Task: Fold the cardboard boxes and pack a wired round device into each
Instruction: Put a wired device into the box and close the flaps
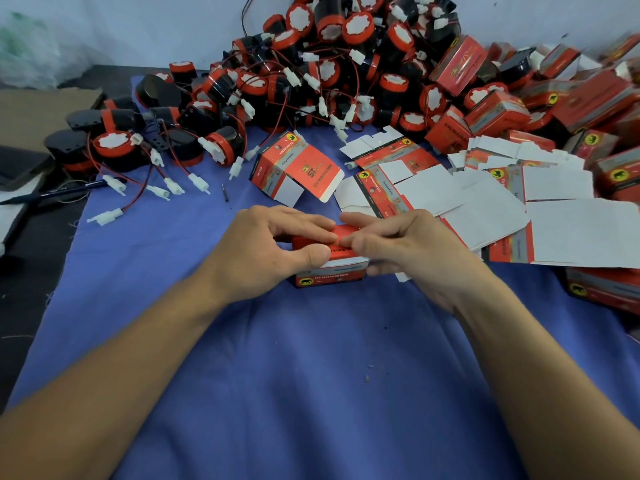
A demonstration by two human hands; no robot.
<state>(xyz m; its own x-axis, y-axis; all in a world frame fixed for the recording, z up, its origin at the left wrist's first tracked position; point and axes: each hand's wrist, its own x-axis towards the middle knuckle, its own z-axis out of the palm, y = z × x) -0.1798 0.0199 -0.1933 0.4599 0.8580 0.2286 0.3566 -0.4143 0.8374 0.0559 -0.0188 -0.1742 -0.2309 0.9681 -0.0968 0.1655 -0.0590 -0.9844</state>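
While hands point(266, 252) point(410, 252) pinch red box point(329, 276), blue cloth point(311, 375) spreads beneath; pale wall point(138, 26) behind device pile point(311, 67).

Left hand point(263, 251), right hand point(405, 247) bare; forearms point(138, 358) bare too (up to frame edge).

Blue cloth point(311, 375) bears heaped round devices point(311, 81), flat box blanks point(485, 209) and folded boxes point(495, 112)

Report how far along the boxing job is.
Done, apparently: closed red cardboard boxes heaped at right. In hand: one red box, held by left grip and right grip at its top flap. Left: the pile of black-and-red round wired devices, the flat white-backed cardboard blanks, one open half-folded box.
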